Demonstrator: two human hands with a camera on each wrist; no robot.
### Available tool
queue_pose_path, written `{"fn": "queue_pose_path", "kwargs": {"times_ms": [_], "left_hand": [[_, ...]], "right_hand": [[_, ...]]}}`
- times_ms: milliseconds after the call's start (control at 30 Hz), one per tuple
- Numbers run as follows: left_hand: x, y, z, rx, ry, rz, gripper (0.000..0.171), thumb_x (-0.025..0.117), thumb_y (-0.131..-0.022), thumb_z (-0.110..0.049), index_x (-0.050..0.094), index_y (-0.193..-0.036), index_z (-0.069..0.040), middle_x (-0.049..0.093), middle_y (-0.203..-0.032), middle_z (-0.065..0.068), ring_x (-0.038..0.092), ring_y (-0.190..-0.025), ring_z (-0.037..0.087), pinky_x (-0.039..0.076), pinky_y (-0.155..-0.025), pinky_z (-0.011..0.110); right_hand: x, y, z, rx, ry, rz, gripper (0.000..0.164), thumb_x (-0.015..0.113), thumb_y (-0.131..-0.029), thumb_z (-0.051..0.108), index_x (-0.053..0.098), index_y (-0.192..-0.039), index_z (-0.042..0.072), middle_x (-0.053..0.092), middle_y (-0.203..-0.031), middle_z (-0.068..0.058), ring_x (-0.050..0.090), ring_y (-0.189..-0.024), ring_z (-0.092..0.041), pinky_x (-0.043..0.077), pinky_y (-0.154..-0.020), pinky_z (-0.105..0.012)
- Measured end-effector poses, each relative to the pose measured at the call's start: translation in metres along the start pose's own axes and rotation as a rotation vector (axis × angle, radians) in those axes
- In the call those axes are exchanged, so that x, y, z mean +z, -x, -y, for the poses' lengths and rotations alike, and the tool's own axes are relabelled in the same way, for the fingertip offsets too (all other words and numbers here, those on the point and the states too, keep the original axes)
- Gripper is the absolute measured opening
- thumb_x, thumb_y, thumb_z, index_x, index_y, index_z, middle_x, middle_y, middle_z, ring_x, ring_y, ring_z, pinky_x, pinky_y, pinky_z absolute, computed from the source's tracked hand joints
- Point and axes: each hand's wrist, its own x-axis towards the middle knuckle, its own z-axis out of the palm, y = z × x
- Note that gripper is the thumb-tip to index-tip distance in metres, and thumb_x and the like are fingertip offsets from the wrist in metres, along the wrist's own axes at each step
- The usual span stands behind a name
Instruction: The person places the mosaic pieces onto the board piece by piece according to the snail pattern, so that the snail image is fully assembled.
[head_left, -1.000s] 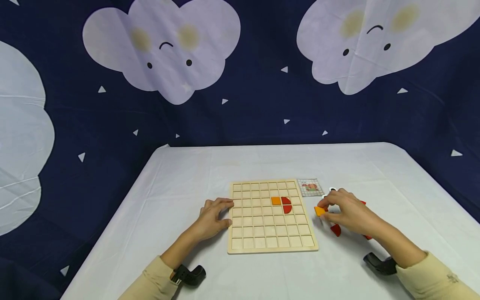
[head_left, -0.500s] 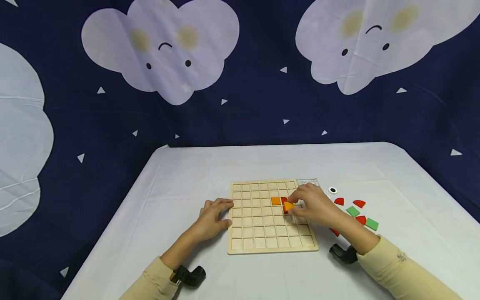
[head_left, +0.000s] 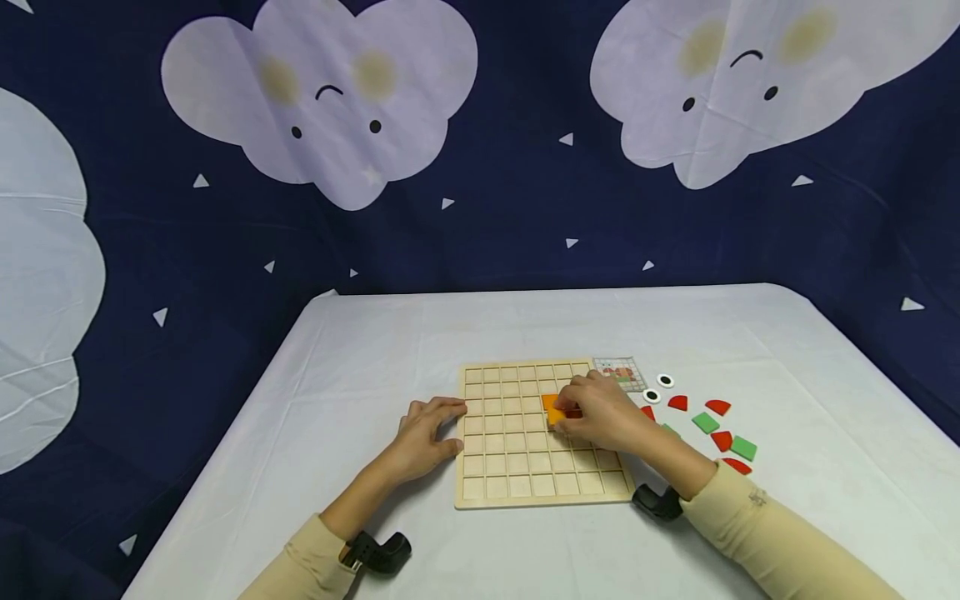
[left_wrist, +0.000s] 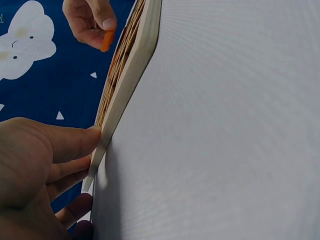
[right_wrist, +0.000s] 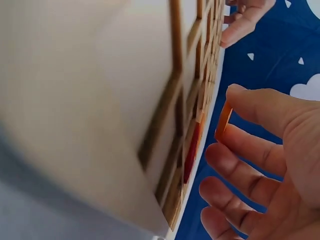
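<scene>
On the white table lies a square wooden grid board (head_left: 517, 485). My left hand (head_left: 423, 442) rests against its left edge, thumb and fingers touching the rim with fairly straight fingers. Over the board, my right hand (head_left: 606, 414) pinches an orange tile (right_wrist: 224, 121) between thumb and index finger; in the right wrist view it stands a little off the board, tilted on edge. Just behind it, an orange square tile (head_left: 550, 400) sits in a cell. Red pieces (right_wrist: 192, 151) lie in cells beside that, mostly covered by my right hand in the head view.
Right of the board lie several red quarter-round pieces (head_left: 717, 407), green tiles (head_left: 744, 448) and two white eye discs (head_left: 665, 381). A picture card (head_left: 622, 373) lies at the board's far right corner. Behind the table hangs a dark blue cloth (head_left: 510, 242) with clouds.
My right hand has carried the orange tile leftward from the loose pieces to over the board, next to the placed orange square. My left hand has stayed at the board's edge.
</scene>
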Motion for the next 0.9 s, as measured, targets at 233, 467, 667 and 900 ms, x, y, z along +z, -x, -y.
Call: {"fn": "queue_pose_path", "kwargs": {"times_ms": [233, 467, 667, 900], "left_hand": [[-0.0002, 0.0007, 0.0009, 0.005, 0.006, -0.004, 0.049, 0.07, -0.082, -0.013, 0.057, -0.129, -0.008, 0.05, -0.137, 0.0, 0.037, -0.108, 0.02, 0.028, -0.087, 0.04], [0.0003, 0.0008, 0.0024, 0.013, 0.002, -0.008, 0.049, 0.07, -0.081, -0.012, 0.057, -0.129, -0.007, 0.051, -0.137, 0.001, 0.037, -0.108, 0.02, 0.028, -0.088, 0.04], [0.0006, 0.0009, 0.0009, -0.002, 0.02, -0.01, 0.049, 0.071, -0.081, -0.012, 0.058, -0.128, -0.008, 0.051, -0.137, -0.001, 0.037, -0.108, 0.019, 0.027, -0.089, 0.04], [0.0013, 0.0003, 0.0005, -0.009, 0.023, -0.015, 0.048, 0.071, -0.081, -0.012, 0.058, -0.127, -0.008, 0.051, -0.136, -0.001, 0.037, -0.107, 0.018, 0.027, -0.089, 0.039]], "right_hand": [[0.0045, -0.0023, -0.0001, 0.02, 0.023, 0.004, 0.022, 0.078, -0.074, 0.031, 0.071, -0.09, 0.016, 0.06, -0.083, 0.007, 0.041, -0.077, -0.012, 0.03, -0.068, -0.028], [0.0077, -0.003, -0.0017, -0.009, 0.027, -0.001, 0.023, 0.077, -0.075, 0.032, 0.071, -0.091, 0.017, 0.06, -0.083, 0.006, 0.041, -0.077, -0.012, 0.03, -0.068, -0.027], [0.01, -0.0036, -0.0038, -0.032, 0.046, -0.011, 0.024, 0.077, -0.075, 0.033, 0.071, -0.092, 0.017, 0.057, -0.081, 0.007, 0.039, -0.074, -0.01, 0.029, -0.067, -0.025], [0.01, -0.003, -0.0047, -0.039, 0.035, -0.011, 0.025, 0.078, -0.074, 0.033, 0.071, -0.091, 0.017, 0.056, -0.08, 0.008, 0.038, -0.074, -0.01, 0.029, -0.066, -0.025]]}}
